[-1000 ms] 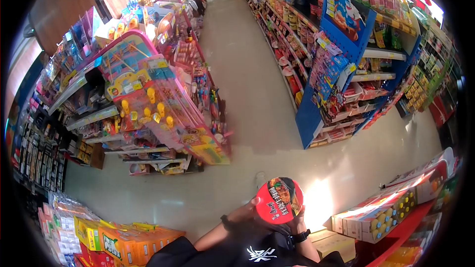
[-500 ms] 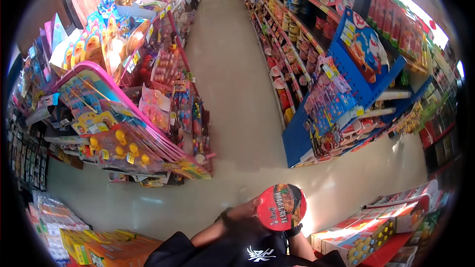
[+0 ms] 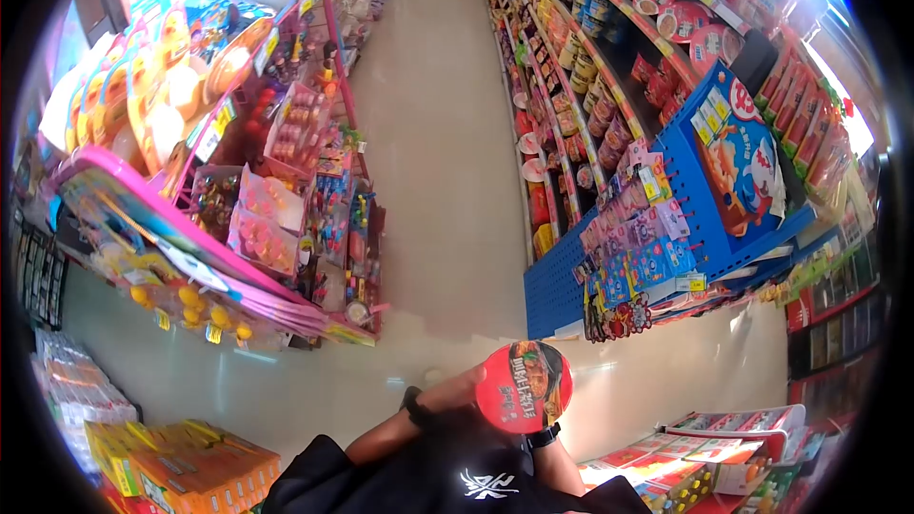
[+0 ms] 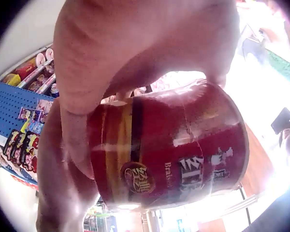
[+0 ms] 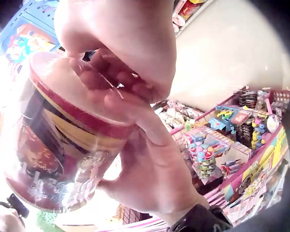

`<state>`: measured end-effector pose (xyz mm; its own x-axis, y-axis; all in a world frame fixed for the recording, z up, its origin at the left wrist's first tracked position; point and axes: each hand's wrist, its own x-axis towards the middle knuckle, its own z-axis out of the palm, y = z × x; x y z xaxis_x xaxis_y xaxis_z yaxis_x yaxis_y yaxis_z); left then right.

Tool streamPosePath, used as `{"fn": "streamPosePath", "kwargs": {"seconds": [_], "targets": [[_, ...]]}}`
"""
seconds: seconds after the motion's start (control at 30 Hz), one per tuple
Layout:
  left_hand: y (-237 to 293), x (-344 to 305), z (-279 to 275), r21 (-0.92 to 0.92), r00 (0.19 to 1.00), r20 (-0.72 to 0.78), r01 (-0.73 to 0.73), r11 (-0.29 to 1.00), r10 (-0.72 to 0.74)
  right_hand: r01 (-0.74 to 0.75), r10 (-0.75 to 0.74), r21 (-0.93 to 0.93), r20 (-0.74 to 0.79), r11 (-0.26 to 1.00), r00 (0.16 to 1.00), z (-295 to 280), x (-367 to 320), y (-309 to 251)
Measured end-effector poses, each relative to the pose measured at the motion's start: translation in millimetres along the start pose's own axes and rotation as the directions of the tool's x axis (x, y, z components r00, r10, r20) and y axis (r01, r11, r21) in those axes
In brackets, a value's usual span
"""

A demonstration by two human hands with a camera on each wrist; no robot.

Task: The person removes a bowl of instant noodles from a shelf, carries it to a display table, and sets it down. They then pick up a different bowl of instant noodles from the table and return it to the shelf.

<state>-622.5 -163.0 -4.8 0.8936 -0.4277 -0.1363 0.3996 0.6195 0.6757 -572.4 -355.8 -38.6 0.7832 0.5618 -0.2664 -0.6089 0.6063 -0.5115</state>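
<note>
A red instant noodle tub point(image 3: 526, 385) is held in front of the chest, its round printed lid facing up toward the head view. Glossy clear wrap covers its side in the left wrist view. My left hand point(image 4: 145, 43) grips the tub from one side, thumb and fingers spread round it. The right hand point(image 5: 121, 34) holds it at the pale end opposite the lid, fingers curled there beside the left fingertips. In the right wrist view a shiny edge of clear film shows at those fingers. In the head view the tub hides most of the right hand.
A long aisle floor point(image 3: 433, 133) runs ahead. On the left stands a pink-edged toy shelf point(image 3: 190, 257), on the right a blue pegboard rack point(image 3: 562, 286) with hanging packets. Orange cartons point(image 3: 200, 466) sit at lower left, and boxed goods point(image 3: 695, 462) at lower right.
The head view has moved closer to the aisle, so both shelf ends loom larger. Both hands keep hold of the tub, which has shifted slightly left in view since half a second ago.
</note>
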Motion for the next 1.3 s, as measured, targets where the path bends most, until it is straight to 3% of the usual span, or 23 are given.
{"fn": "streamPosePath", "kwargs": {"seconds": [0.13,0.23,0.33,0.53,0.6,0.67,0.77,1.13,1.3], "targets": [[-7,23,-16,-0.065,0.999,-0.035,-0.008,0.998,0.006,-0.005,0.006,0.021,-0.014,1.0,1.0,-8,21,-9],[-3,44,-35,-0.182,0.997,0.071,-0.019,0.983,0.032,-0.019,0.02,0.036,-0.017,0.999,1.0,-13,45,-17],[14,66,-48,-0.179,0.997,0.057,-0.036,0.983,0.046,-0.041,0.04,0.051,0.005,0.998,0.999,-17,78,-27],[64,121,-72,0.115,0.965,-0.148,0.234,0.966,-0.216,-0.069,0.064,0.087,0.053,0.994,0.997,-18,158,-58],[121,144,-43,0.169,0.976,-0.118,0.202,0.965,-0.183,-0.076,0.069,0.102,0.071,0.992,0.995,-17,186,-73],[132,172,-52,0.167,0.975,-0.141,0.195,0.966,-0.173,-0.076,0.068,0.112,0.08,0.991,0.994,-16,212,-86],[95,215,-126,0.13,0.953,-0.239,0.22,0.967,-0.185,-0.068,0.056,0.128,0.095,0.989,0.994,-15,249,-110],[148,302,-168,0.292,0.865,-0.47,0.343,0.893,-0.179,-0.053,0.044,0.194,0.052,0.98,0.998,-33,353,-172],[186,325,-185,0.177,0.902,-0.394,0.265,0.948,-0.178,-0.057,0.058,0.175,-0.006,0.983,0.998,-43,405,-174]]}}
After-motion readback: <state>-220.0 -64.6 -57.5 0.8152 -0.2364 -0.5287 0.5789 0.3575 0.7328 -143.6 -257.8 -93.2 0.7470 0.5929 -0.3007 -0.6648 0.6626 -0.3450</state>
